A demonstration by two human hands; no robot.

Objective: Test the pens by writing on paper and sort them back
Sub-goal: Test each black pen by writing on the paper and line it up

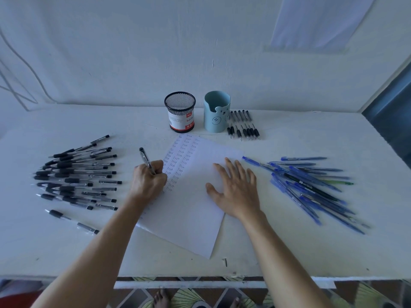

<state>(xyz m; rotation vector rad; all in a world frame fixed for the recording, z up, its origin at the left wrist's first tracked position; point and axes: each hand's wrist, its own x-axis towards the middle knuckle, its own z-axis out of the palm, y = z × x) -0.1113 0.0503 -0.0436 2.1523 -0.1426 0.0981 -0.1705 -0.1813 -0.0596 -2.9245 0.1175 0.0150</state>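
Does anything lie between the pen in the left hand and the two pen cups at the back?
Nothing visible blocks it. Between the pen in the left hand and the mesh cup and blue cup lie only the flat paper and bare table.

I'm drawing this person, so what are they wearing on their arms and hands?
Nothing that shows. Both arms are bare, with no sleeves in view. The left hand and right hand have no gloves, rings, watch or bracelets.
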